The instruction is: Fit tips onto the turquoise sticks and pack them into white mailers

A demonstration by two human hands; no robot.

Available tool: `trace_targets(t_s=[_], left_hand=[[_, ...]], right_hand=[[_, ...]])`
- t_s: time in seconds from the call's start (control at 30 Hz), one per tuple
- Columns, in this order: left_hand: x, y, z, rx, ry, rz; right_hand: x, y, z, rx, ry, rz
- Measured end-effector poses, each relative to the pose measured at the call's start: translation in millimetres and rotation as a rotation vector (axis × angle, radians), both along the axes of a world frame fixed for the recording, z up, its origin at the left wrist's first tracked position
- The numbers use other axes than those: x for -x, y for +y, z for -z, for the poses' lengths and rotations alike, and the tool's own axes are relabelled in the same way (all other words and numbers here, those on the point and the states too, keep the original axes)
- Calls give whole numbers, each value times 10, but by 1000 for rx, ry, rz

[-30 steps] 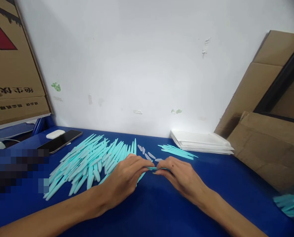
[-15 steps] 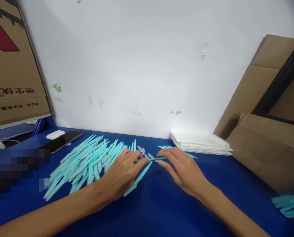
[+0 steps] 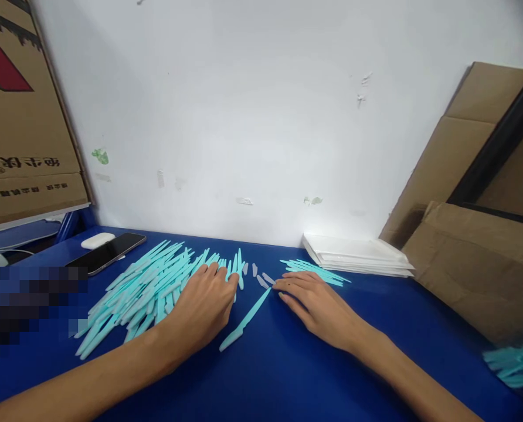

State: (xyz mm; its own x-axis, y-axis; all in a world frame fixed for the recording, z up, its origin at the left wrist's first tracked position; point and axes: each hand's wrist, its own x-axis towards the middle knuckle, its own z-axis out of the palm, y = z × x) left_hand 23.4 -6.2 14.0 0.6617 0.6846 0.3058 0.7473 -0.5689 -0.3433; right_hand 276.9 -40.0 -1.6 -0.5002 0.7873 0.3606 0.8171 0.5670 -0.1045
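Many turquoise knife-shaped sticks [image 3: 142, 293] lie in a large pile at the left. Over the pile's right edge is my left hand [image 3: 209, 293], its fingers curled down and their tips hidden among the sticks. My right hand [image 3: 318, 308] rests palm down, fingers spread, with its fingertips beside several small translucent pieces [image 3: 261, 281]. One single turquoise stick [image 3: 246, 321] lies slanted on the blue table between my hands. Behind my right hand is a smaller group of turquoise sticks [image 3: 316, 271].
A stack of white sheets [image 3: 358, 255] lies against the wall. A phone [image 3: 107, 253] and a white case [image 3: 98, 240] are at the back left. Cardboard boxes [image 3: 459, 264] stand at the right, with more turquoise sticks [image 3: 519, 363] at the lower right edge.
My left hand has moved left to the large pile. The stick that was between both hands is no longer there, and the group behind my right hand shows more sticks.
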Motion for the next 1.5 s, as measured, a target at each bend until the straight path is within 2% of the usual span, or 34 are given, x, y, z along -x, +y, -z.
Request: trace_targets(t_s=[0.27,0.47,0.67,0.87,1.03,1.2,1.5], left_hand=[[-33,-82,134,203,-245,264],[-6,-131,181,301,-176,445],[-16,-123,197,298,-108,410],[-25,-120,226,198,-97,411],[-30,-99,249,78,-87,389],[-58,-91,230,-8,-68,374],[-82,-122,191,9,-50,336]], right_hand=[[70,-36,-27,50,-11,-25],[48,-69,-19,114,-36,50],[-5,-20,24,117,-64,109],[-160,102,72,31,-116,302],[-275,147,97,47,-139,406],[-270,130,95,124,-164,400],[-196,98,-9,48,-263,378]])
